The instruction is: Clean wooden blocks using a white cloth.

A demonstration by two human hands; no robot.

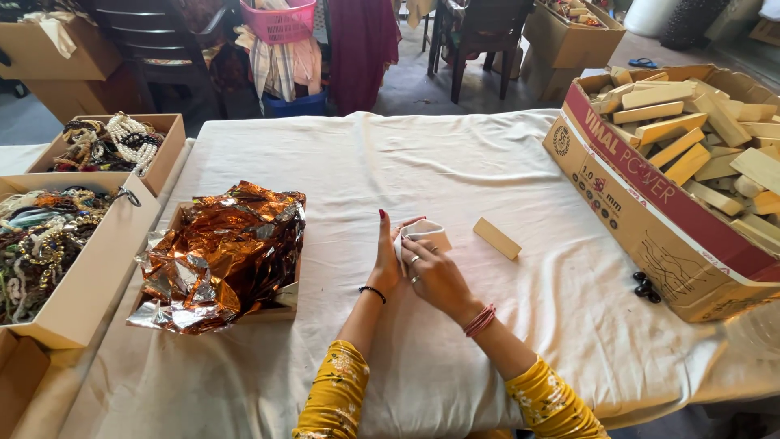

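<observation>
Both hands, the left hand [385, 260] and the right hand [435, 272], are meeting mid-tabletop [455, 171], fingers clamping a small white pouch [424, 233]. A big carton [650, 219] is holding wooden blocks [691, 138]; side boxes [97, 268] are carrying bead jewellery [41, 236].

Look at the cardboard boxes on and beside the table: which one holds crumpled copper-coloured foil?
The shallow box just left of the person's left hand, filled with foil. The others hold wooden blocks or beaded jewellery.
</observation>
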